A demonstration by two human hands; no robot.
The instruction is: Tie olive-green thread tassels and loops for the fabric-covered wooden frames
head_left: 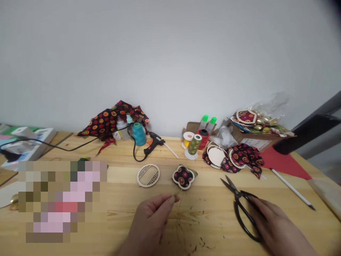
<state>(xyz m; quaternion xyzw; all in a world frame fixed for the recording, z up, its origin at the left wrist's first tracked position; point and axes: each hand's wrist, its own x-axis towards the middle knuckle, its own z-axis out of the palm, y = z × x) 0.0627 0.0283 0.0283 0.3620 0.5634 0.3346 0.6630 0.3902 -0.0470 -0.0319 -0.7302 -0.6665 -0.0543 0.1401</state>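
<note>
Grey wall [170, 71] filled the upper frame, and below it a wooden counter [121, 186] ran across the width, with spools [195, 145] and a glue gun [153, 144] set back toward the wall. Near the centre of the frame lay the pendant [183, 177], a four-lobed wooden edging round dark patterned cloth, with an oval [138, 177] just to its left and apart from it. At the lower centre, the left grip [156, 213] was pinched, thumb to forefinger, on what looked like a fine thread [179, 203] just below the pendant; it was too faint to trace along its whole length. At the lower right, the right grip [277, 220] lay over one handle loop of the scissors [238, 194], whose blades stood slightly parted, pointing to the upper left; whether the fingers were wrapped round that loop could not be told. Managing the thread seemed to be the step in hand, and doing it well called for a light pinch and just enough tension to straighten it without dragging the pendant. The blades were best kept clear of the pinching fingertips and the cloth. Dark clippings [201, 240] lay scattered at the lower centre, so lifting the thread above them made sense.
</note>
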